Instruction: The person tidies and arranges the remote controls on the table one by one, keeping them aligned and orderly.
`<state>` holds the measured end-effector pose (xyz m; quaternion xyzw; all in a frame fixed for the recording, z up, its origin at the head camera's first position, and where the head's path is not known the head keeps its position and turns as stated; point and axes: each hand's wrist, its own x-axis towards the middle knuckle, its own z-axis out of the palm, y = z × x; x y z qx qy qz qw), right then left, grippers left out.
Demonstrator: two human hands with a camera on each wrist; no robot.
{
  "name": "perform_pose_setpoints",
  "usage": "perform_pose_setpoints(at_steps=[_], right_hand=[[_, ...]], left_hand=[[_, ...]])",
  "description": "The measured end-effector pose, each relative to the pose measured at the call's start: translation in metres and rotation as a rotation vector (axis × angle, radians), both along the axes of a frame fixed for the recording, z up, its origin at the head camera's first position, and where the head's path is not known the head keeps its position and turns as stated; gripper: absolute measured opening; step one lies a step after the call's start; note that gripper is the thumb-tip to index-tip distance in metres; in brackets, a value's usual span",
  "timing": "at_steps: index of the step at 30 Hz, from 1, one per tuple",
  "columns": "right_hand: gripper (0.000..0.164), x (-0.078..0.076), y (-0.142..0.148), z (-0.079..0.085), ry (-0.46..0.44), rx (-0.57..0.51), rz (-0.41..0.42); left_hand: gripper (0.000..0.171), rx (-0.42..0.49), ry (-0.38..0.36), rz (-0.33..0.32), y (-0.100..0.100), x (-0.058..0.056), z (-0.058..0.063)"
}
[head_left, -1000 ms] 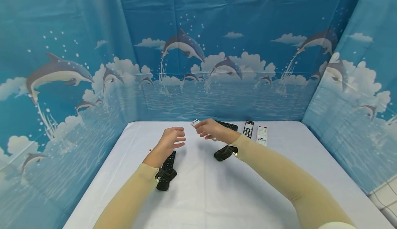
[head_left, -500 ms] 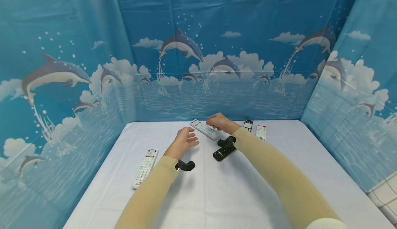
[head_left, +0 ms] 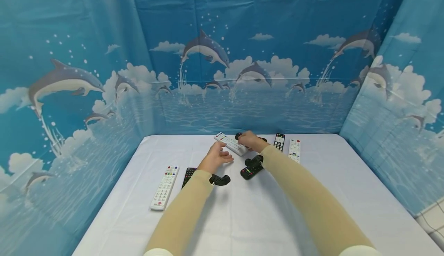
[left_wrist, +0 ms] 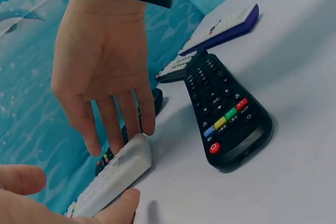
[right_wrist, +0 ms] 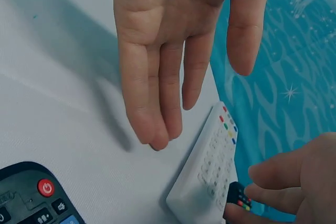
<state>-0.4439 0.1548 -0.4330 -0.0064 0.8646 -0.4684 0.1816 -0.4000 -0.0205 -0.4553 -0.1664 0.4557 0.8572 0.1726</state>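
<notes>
My right hand (head_left: 252, 140) reaches down over a black remote control (head_left: 238, 135) at the far edge of the table. Its fairly straight fingers touch or nearly touch that remote, whose two ends show on either side; its middle is hidden. Just in front, a white remote control (head_left: 229, 143) with coloured buttons lies at a slant. My left hand (head_left: 216, 158) hovers near the white remote's front side. In the right wrist view, the left hand's (right_wrist: 168, 51) fingers hang straight, with nothing held. Below the right wrist strap lies a second black remote (left_wrist: 228, 111) with coloured buttons.
On the right stand a black remote (head_left: 278, 142) and a white remote (head_left: 294, 150) side by side. Further left lie a white remote (head_left: 164, 188) and a black remote (head_left: 188, 176), partly under the left sleeve. Dolphin-print curtains (head_left: 243, 109) border the white table (head_left: 256, 225).
My left hand has moved right and forward, away from the left-hand black remote, towards the slanted white one. My right hand has shifted right, from above the white remote onto the far black remote.
</notes>
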Motion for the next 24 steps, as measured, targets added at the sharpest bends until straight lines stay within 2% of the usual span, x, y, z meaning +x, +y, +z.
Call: perform_pose_setpoints(at_steps=[3, 10, 14, 20, 24], right_hand=[[0.037, 0.0, 0.003, -0.006, -0.019, -0.024, -0.02], [0.041, -0.006, 0.007, -0.013, -0.049, -0.006, -0.052], [0.037, -0.009, 0.006, -0.015, -0.063, -0.003, -0.066], [0.018, -0.008, 0.003, -0.018, -0.063, -0.004, -0.112], [0.017, -0.005, 0.002, -0.019, -0.08, -0.023, -0.135]], left_hand=[[0.059, 0.021, 0.003, 0.008, 0.004, 0.0, -0.003], [0.054, 0.036, -0.016, -0.001, 0.014, 0.0, -0.002], [0.052, 0.002, -0.014, -0.008, 0.018, -0.001, -0.004], [0.045, -0.073, -0.023, -0.001, 0.02, -0.003, -0.007], [0.045, -0.12, -0.049, 0.005, 0.021, -0.004, -0.011]])
